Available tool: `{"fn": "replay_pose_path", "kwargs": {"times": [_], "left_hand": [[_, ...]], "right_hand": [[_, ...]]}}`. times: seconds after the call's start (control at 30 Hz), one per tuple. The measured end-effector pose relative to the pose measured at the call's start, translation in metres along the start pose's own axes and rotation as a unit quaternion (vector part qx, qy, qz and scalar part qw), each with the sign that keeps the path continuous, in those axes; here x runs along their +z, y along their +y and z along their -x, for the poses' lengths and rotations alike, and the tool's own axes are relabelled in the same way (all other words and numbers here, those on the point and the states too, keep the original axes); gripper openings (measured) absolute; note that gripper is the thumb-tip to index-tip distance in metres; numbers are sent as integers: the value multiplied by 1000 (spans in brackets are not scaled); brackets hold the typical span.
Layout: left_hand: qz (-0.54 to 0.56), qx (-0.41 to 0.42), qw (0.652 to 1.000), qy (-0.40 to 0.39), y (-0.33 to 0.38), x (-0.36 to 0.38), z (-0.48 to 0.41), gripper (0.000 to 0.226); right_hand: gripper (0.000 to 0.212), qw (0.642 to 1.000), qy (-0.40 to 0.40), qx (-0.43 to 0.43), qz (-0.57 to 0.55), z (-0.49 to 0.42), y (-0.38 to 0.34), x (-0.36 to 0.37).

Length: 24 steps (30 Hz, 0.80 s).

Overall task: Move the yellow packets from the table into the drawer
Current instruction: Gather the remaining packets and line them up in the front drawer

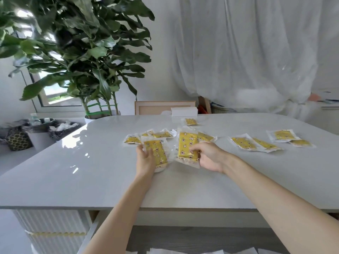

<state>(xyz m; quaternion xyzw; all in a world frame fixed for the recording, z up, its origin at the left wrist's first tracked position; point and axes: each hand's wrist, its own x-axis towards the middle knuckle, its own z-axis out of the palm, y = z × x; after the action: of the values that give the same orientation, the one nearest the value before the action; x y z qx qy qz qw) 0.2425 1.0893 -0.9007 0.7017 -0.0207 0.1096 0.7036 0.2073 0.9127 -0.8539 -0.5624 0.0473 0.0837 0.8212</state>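
Left hand (146, 159) grips left packet (157, 150), right hand (209, 156) right packet (187, 143), both lengthwise near-far; drawer (183, 238) lies nearer, below table (82, 173).

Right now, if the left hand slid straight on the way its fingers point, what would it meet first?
Probably the leftmost yellow packet, lying just beyond the left hand; depth is unclear.
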Motion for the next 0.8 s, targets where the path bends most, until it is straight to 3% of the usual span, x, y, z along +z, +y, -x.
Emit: {"fn": "replay_pose_path", "kwargs": {"times": [0.1,0.2,0.33,0.43,0.5,0.6,0.67,0.8], "left_hand": [[22,-7,1000,-13,-2,-3,-3,13],[84,-23,995,-49,-1,-1,-5,26],[83,-41,988,-122,-4,-3,-14,31],[107,-43,989,-94,-6,0,-25,30],[118,-41,990,-69,-6,6,-36,24],[88,-30,994,-65,-8,20,-52,13],[70,-22,995,-70,-10,27,-58,14],[80,-15,994,-68,-19,31,-69,22]], "right_hand": [[36,994,-12,-27,102,0,4,14],[51,949,61,-62,302,-2,16,24],[60,913,142,-139,356,-14,29,28],[47,882,181,-201,386,-24,30,13],[36,824,239,-217,465,-32,28,-13],[44,714,274,-154,626,-45,24,-53],[49,679,272,-122,671,-58,20,-66],[49,641,236,-81,725,-83,14,-74]]}}
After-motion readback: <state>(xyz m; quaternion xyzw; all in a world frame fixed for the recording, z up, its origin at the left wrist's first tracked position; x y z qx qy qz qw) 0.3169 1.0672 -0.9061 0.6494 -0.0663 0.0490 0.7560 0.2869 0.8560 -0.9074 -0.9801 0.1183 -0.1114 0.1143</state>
